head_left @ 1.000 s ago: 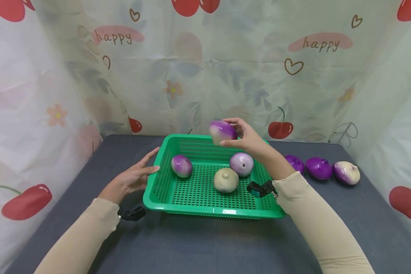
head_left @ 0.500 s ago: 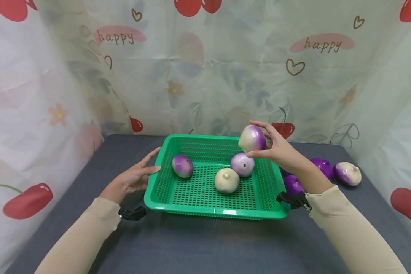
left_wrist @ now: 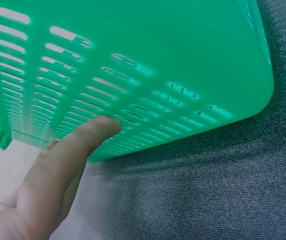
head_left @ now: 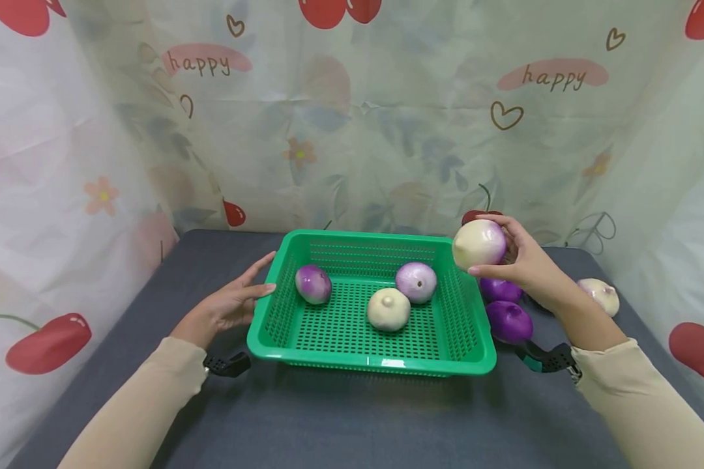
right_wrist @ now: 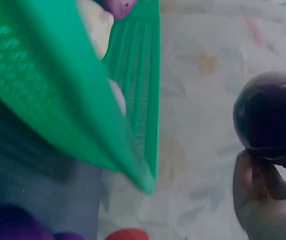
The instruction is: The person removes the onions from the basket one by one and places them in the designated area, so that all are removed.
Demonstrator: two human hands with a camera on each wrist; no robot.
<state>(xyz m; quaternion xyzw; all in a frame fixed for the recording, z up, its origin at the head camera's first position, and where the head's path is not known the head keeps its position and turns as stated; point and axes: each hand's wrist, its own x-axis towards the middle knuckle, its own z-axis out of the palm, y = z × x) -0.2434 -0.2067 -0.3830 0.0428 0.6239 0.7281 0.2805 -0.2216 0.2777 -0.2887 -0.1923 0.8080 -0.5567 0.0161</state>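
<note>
My right hand (head_left: 534,267) grips a glossy cream-and-purple onion (head_left: 478,245), fingers behind and thumb beneath, above the basket's right rim. In the right wrist view the same onion (right_wrist: 270,120) looks dark, beside the basket. My left hand (head_left: 229,303) is at the left side of the green plastic basket (head_left: 366,362), its fingers extended. A fingertip (left_wrist: 107,125) lies against the slotted wall in the left wrist view. Inside the basket are a purple onion (head_left: 313,284), a cream onion (head_left: 388,310) and a pale purple onion (head_left: 416,283), the last two side by side.
Right of the basket on the dark grey table (head_left: 352,423) lie purple onions, one (head_left: 509,322) near its wall and another (head_left: 500,289) behind. Farther right, a cream-and-purple onion (head_left: 600,296) is partly covered by my right wrist. A printed curtain (head_left: 364,150) encloses the table.
My right hand has carried its onion rightward from above the basket's middle to its right rim, turning its cream side toward the head view. My left hand and the basket stay put.
</note>
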